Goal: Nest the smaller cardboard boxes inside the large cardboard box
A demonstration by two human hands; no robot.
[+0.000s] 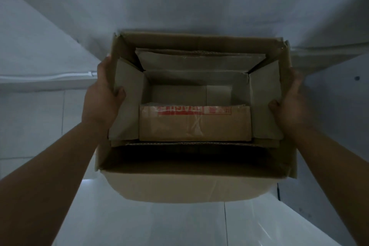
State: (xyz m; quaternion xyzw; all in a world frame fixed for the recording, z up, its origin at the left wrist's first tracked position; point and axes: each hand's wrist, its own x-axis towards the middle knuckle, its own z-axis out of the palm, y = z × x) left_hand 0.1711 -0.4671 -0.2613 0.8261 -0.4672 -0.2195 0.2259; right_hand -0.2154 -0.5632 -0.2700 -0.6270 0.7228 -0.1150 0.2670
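Inside big box (pixel 195 181): small box (pixel 194 124) nested. L hand (pixel 105 94) + R hand (pixel 289 102) grip its walls. Risk: flaps buckle, load slips.

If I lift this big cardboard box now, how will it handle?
The large cardboard box probably lifts light, since the inner box looks mostly empty. Its walls may flex: the rim looks bent and creased. The nested boxes could shift if it tilts.

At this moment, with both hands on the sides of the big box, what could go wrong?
The smaller box sits with its side flaps splayed over the large box walls; the left hand and right hand pinch flap and wall together, so a slip could let it drop crooked. Its near flap, with red print, is folded up and could catch. The light is dim.
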